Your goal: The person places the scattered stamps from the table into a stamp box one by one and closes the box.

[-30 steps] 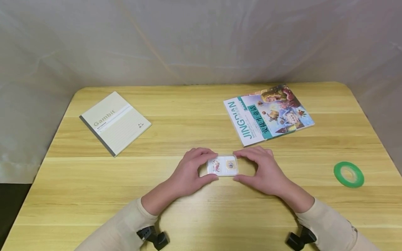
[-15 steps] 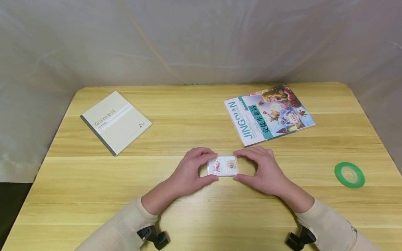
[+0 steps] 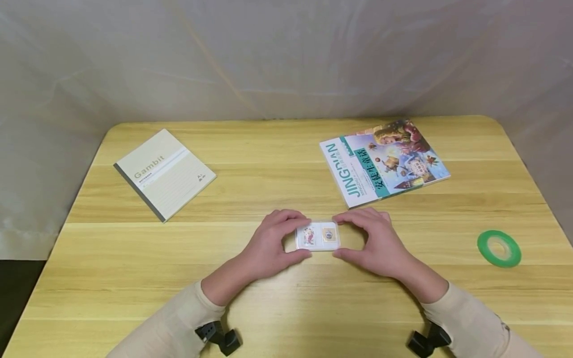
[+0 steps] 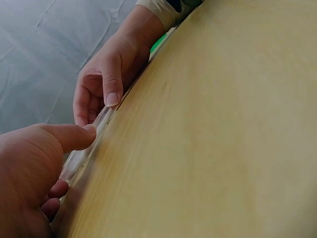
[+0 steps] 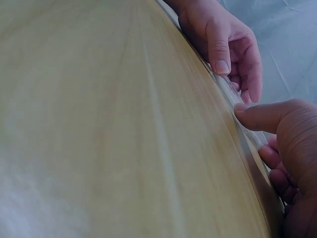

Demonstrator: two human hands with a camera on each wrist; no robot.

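Far left, a cream rectangular paper notebook (image 3: pixel 165 176) with a dark grey spine and "Gambit" lettering is lying askew on the pale yellow wood-grain table (image 3: pixel 286 313). Next, the left hand (image 3: pixel 268 246) is pinching the left end of a clear rectangular plastic case (image 3: pixel 318 236): thumb sitting on the near long edge, fingertip on the far one, spread narrow, just spanning the short side. The case is being held flat between both hands around mid-table, and is showing a colourful picture (image 3: pixel 309 236) on its left half and a tan square (image 3: pixel 329 235) with a dark emblem on its right; can't tell if its underside is touching the wood. The right hand (image 3: pixel 380 243) is mirroring that grip on the right end, same narrow spread. Beyond it, a glossy white, teal and blue illustrated book (image 3: pixel 385 164) is lying flat, turned at an angle. Far right, a flat round green tape roll (image 3: pixel 485 244) is resting on the table, well apart from the right hand.
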